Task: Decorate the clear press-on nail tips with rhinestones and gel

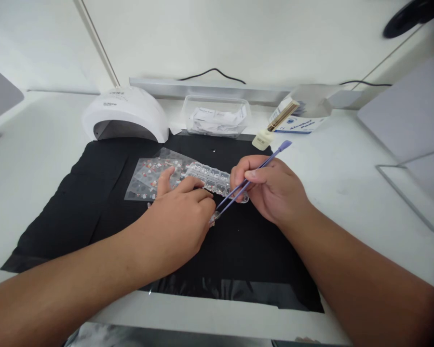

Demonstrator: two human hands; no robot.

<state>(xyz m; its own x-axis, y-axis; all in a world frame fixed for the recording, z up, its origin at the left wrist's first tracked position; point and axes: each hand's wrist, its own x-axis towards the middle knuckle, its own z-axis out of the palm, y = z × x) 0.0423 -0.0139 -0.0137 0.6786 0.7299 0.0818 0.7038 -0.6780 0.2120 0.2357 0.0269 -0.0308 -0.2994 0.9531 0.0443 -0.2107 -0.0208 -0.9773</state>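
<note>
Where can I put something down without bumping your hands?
There's room on the black mat left of the sticker sheets, and on the white table in front of the pads box. Mid-mat is crowded: left hand, right hand, tweezers, clear case.

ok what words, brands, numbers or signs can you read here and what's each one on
"Alcohol Pads": open box
"CE": same box, small mark at its lower edge
"SUNone": white lamp, blurry, so less sure
Too small or blurred: larger lettering atop the lamp, bottle label, print on the packets
</note>
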